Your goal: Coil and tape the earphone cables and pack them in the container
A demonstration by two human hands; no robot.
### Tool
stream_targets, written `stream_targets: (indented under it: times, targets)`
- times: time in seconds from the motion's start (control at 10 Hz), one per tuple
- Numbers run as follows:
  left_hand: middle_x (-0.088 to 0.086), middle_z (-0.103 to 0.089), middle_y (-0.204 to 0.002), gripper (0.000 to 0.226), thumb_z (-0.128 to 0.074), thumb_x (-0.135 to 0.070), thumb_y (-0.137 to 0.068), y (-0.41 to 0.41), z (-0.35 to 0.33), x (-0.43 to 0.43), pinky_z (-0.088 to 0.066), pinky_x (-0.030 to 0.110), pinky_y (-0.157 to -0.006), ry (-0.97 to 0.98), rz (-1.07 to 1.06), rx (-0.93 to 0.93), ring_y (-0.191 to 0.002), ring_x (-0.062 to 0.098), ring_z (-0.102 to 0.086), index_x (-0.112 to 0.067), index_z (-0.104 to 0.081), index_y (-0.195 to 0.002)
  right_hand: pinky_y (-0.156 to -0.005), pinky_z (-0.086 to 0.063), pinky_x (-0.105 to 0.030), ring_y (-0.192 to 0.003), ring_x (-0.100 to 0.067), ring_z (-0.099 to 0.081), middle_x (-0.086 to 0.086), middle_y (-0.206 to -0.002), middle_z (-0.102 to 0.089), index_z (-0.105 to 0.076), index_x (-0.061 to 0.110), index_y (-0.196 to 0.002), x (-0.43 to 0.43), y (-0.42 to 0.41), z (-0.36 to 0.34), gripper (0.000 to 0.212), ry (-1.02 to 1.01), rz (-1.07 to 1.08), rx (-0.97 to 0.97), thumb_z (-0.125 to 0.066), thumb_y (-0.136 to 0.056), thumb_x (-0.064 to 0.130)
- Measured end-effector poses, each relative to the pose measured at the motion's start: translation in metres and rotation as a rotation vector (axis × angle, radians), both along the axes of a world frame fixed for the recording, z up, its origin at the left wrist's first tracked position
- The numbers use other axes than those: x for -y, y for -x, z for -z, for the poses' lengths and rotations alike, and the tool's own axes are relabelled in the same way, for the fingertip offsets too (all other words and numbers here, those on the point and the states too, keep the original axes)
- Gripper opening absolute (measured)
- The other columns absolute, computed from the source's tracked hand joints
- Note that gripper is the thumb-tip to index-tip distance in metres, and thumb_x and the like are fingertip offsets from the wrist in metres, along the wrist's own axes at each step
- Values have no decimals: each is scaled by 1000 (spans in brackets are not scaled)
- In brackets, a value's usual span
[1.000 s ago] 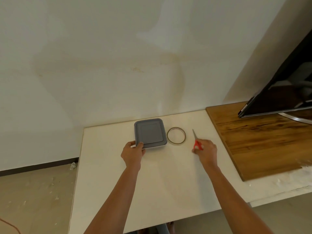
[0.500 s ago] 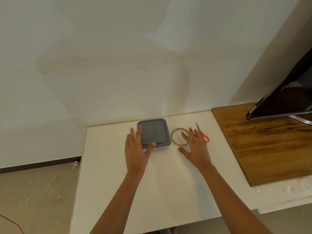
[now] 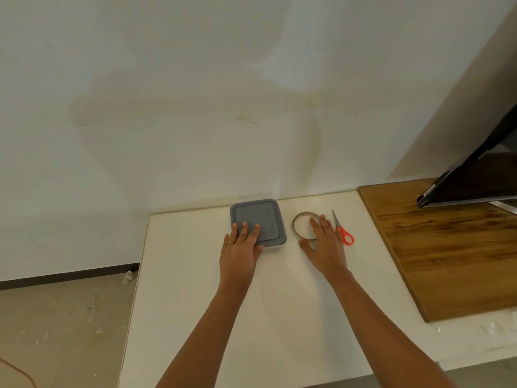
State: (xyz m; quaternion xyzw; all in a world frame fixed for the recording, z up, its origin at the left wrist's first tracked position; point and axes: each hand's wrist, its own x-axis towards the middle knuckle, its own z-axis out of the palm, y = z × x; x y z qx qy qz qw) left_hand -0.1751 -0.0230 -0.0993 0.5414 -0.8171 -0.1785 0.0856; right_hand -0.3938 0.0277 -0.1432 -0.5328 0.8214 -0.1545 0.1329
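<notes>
Change since half a second ago: my left hand (image 3: 240,247) has come forward onto the near left corner of the container (image 3: 258,221), and my right hand (image 3: 324,243) has settled over the tape roll (image 3: 300,224). A second ago that right hand held the scissors (image 3: 342,231); they now lie free on the counter (image 3: 195,275).

Item, container: grey, square, lid on, at the back of the counter close to the wall. Left hand lies flat on it, fingers spread, gripping nothing. I judge it is steadying the box or about to open it.

Item, tape roll: thin ring, lying flat just right of the container. Right hand open, palm down, fingers across the ring's right side, nothing clasped. I read this as reaching for the tape.

Item, scissors: red handles toward me, blades pointing at the wall, just right of my right hand and near touching it.

Item, earphone cables: none in view. They may be under the lid; I cannot tell.

Item, wooden board (image 3: 447,253): to the right, carrying a dark screen (image 3: 475,177) cut off by the frame edge.

Obscured: the ring's right edge under my fingers; the container's contents.
</notes>
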Motion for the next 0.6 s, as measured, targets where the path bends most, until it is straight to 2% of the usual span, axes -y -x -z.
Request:
stream_targets:
  times: [0.2, 0.3, 0.5, 0.6]
  targets:
    - [2, -19, -160, 53, -38, -37, -100, 3, -4, -3, -26, 37, -117, -49, -20, -37, -149, 22, -4, -28, -24, -150, -120, -5, -43, -148, -24, -8, -8, -159, -14, -16, 16, -151, 2, -4, -1, 71, 19, 23, -27, -46, -93, 45]
    - [3, -17, -160, 53, -38, -35, -101, 4, -6, -4, -27, 37, -117, -70, -14, -51, -149, 23, -2, -27, -22, -151, -119, -3, -42, -148, -25, -6, -9, -160, -13, -15, 14, -151, 2, -6, -3, 73, 1, 25, -33, -46, -93, 47]
    - [16, -15, -159, 56, -38, -32, -101, 3, -17, -3, -11, 43, -119, -41, 14, 26, -148, 35, -4, -18, -19, -151, -120, -4, -42, -147, -24, 6, -7, -161, -3, -8, 14, -152, -2, -9, -11, 77, 19, 29, 15, -45, -93, 48]
    - [21, -17, -157, 63, -48, -33, -97, 1, -21, -9, -16, 45, -118, -28, 16, 12, -146, 39, -11, -13, -22, -150, -120, -11, -45, -144, -19, 11, -6, -160, -3, -9, 13, -151, -8, -18, -23, 75, 130, 25, 28, -46, -94, 44]
